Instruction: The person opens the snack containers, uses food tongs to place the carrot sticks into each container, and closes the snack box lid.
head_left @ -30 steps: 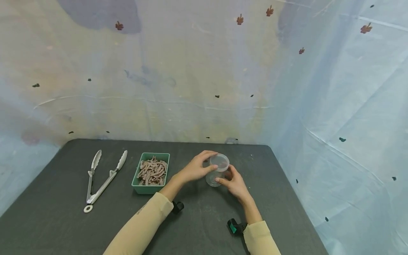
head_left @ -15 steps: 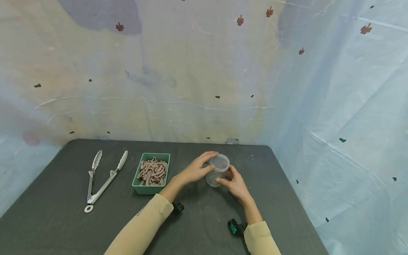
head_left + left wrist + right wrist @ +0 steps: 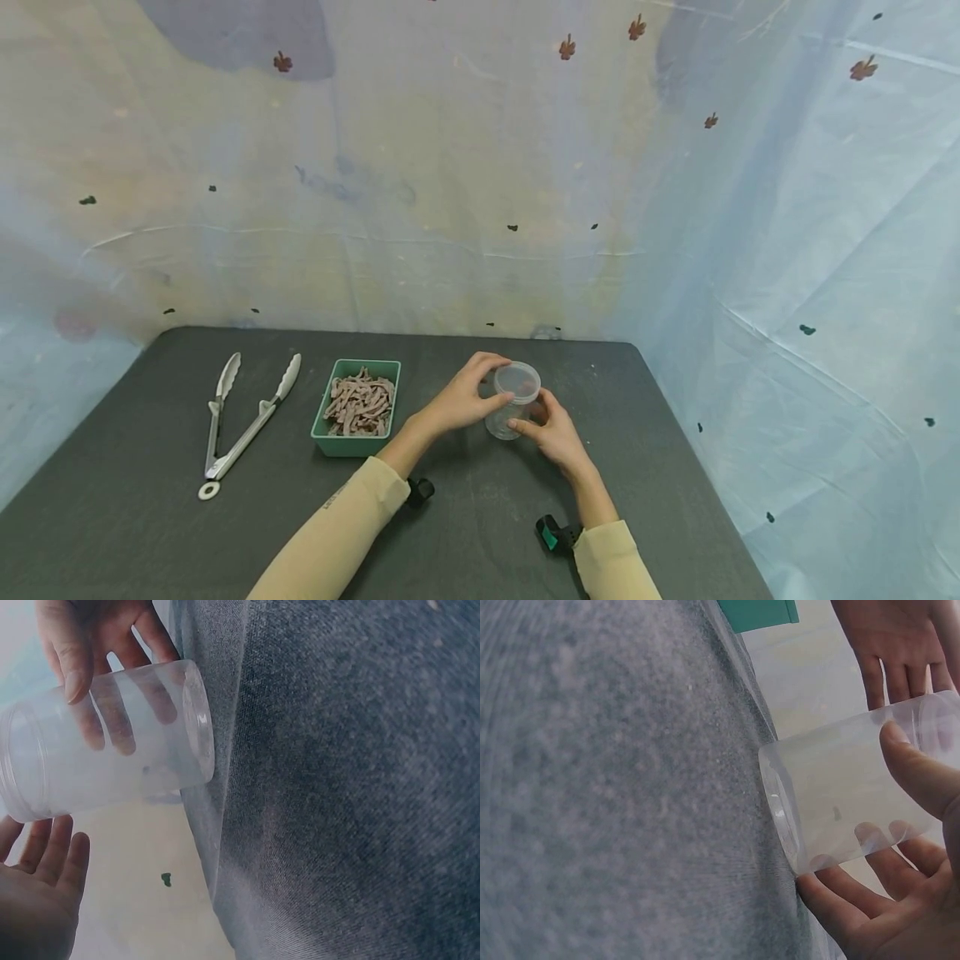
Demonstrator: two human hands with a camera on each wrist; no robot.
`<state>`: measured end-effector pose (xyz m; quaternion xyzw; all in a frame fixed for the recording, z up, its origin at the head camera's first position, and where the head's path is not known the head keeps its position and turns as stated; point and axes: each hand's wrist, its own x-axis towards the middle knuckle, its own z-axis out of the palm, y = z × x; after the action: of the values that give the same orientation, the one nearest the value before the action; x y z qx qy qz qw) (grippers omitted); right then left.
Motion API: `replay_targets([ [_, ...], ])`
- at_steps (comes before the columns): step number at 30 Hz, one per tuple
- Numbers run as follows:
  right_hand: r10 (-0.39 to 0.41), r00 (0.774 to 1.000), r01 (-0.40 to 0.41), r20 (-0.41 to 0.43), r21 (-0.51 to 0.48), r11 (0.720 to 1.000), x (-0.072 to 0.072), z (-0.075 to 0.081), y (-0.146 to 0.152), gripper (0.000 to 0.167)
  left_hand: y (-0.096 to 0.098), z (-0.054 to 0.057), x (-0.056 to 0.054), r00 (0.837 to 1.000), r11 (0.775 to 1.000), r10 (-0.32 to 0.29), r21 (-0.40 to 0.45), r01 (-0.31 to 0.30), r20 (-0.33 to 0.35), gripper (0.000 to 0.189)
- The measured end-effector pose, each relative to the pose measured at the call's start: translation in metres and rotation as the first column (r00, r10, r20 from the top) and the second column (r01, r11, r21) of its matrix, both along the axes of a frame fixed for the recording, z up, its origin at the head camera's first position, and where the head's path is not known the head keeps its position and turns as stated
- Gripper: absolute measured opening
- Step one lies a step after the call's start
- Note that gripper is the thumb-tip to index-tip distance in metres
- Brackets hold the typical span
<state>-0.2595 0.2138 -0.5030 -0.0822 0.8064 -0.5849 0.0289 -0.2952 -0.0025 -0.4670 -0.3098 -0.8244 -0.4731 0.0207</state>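
Observation:
A clear plastic jar stands upright on the dark table, with a translucent round lid on its top. My left hand grips the lid's rim from the left, thumb in front and fingers behind. Lower down, my right hand holds the jar's body from the right, its thumb on the near side. Through the clear wall of the jar, fingers of the right hand show in the left wrist view. The right wrist view has the jar between both hands, its base against the cloth.
Left of the hands sits a green rectangular tub filled with greyish-brown strips. Farther left lie spread metal tongs with pale tips. The dark table meets a hanging patterned sheet at the back and right.
My left thumb and fingers have shifted slightly along the lid's rim, the thumb a little to the right. The right hand and the jar have stayed in place.

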Motion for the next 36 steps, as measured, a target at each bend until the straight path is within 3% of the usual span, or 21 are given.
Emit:
replay_targets([
  [6,-0.005,1.000,0.005,0.007,0.004,1.000,-0.0002,0.0001,0.0000,0.079,0.0000,-0.0005,0.0002,1.000,1.000,0.002,0.000,-0.002,-0.001,0.062],
  [15,-0.001,1.000,0.001,0.002,-0.004,1.000,-0.0014,-0.0018,0.0004,0.079,-0.0005,-0.0013,-0.0005,0.994,0.994,-0.108,0.001,0.108,0.025,0.056],
  [21,0.004,1.000,-0.004,-0.001,-0.016,1.000,-0.0011,-0.0022,0.0004,0.078,0.0006,0.0001,0.0014,0.998,0.998,-0.067,0.005,0.067,-0.009,0.056],
  [30,0.007,1.000,-0.007,0.006,-0.020,1.000,-0.0011,-0.0012,0.0002,0.078,0.0053,0.0006,0.0021,1.000,0.999,0.018,0.031,-0.018,-0.008,0.061],
  [36,0.002,1.000,-0.002,0.009,-0.013,1.000,-0.0002,-0.0004,-0.0004,0.078,0.0041,0.0001,0.0026,1.000,1.000,-0.009,0.029,0.010,-0.017,0.056],
])
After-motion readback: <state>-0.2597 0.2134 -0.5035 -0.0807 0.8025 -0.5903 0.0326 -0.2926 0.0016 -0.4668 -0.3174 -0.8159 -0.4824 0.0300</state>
